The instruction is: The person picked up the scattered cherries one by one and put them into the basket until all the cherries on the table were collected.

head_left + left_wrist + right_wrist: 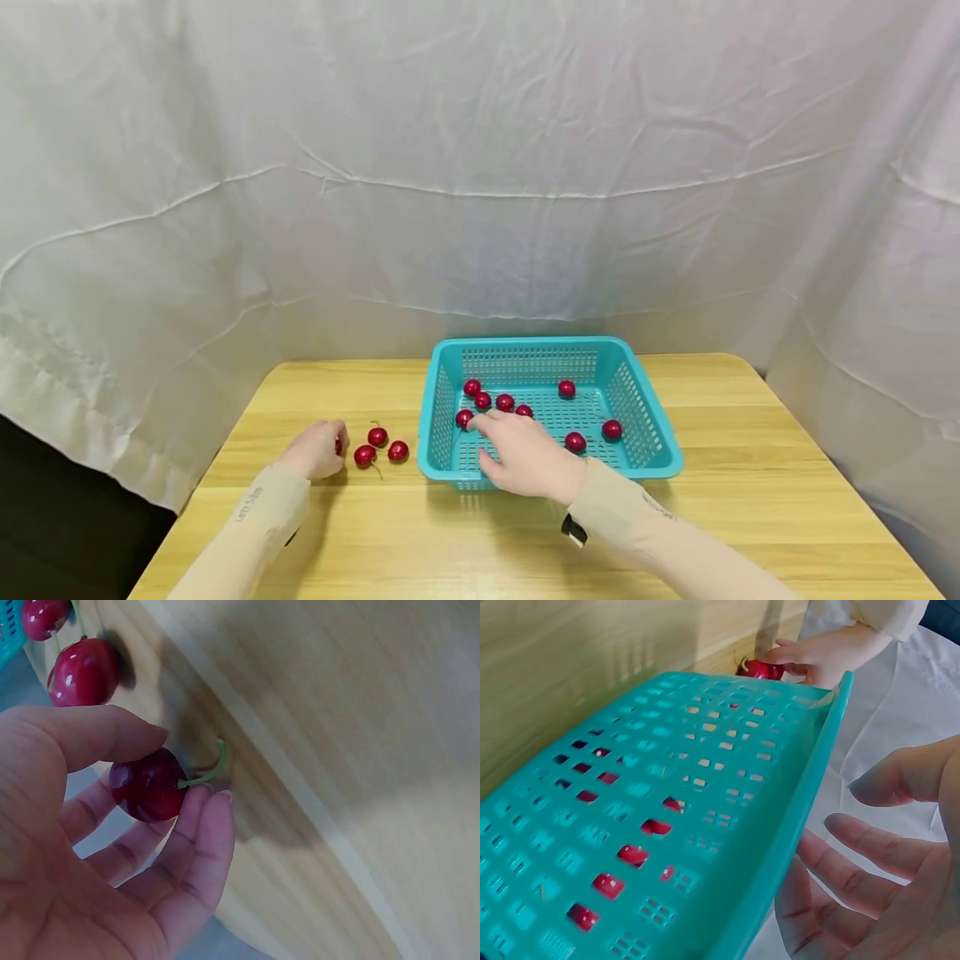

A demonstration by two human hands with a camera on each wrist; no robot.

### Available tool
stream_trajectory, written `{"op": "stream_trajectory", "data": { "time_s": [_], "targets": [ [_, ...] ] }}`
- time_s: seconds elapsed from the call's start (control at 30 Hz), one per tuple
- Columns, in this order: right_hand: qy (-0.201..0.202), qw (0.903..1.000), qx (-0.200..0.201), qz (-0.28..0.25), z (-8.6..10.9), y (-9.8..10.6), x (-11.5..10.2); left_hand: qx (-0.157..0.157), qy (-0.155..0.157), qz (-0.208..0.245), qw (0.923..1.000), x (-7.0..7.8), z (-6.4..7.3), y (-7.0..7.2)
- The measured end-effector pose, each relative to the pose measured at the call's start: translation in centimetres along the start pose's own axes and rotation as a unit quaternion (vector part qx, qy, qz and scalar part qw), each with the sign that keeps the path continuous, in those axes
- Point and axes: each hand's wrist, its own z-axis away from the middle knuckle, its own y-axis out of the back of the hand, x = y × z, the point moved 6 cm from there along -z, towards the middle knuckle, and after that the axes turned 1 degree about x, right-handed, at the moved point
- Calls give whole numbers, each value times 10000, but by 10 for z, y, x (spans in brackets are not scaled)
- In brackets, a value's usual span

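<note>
My left hand (317, 450) pinches a dark red cherry (150, 785) between thumb and fingers, its curved green stem pointing away from the palm. Just right of that hand, three more cherries (365, 456) lie on the wooden table. My right hand (528, 457) hovers over the front of the turquoise basket (432, 400), nothing between its parted thumb and fingers in the right wrist view. Its fingertips overlap a cherry (462, 417) at the basket's left side in the head view. Several other cherries (612, 430) are spread over the basket floor.
The basket stands on a light wooden table (375, 533), its perforated walls rising around the fruit. White cloth (525, 250) hangs behind the table and at both sides. A black area (67, 517) shows at the lower left.
</note>
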Motion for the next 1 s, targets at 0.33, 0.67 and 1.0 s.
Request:
{"op": "stream_trajectory", "data": {
  "time_s": [0.33, 0.67, 1.0],
  "targets": [
    [-293, 9993, 138, -168, 14, 8, 21, 126, -144, -71, 9998, 17, -11, 21],
    [-734, 9966, 368, -63, 34, 27, 56, 287, -510, -193, 9981, 71, -34, 52],
    [-1206, 9900, 729, -2, 63, 54, 106, 706, -992, -351, 9919, 147, -55, 76]
  ]
}}
